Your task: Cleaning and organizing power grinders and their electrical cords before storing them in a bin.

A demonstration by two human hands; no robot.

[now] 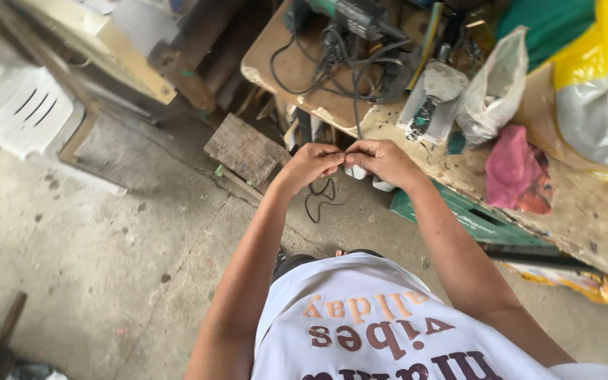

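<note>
A thin black wire (pixel 320 199) is pinched between the closed fingertips of the left hand (pixel 309 163) and right hand (pixel 381 159) beside the cluttered workbench (pixel 585 211), its loop hanging loose below, unfinished.

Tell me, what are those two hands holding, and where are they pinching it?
Both hands, left hand and right hand, pinch a thin black wire at its top end between fingertips; the wire's loop dangles below. What the top end looks like is hidden.
</note>
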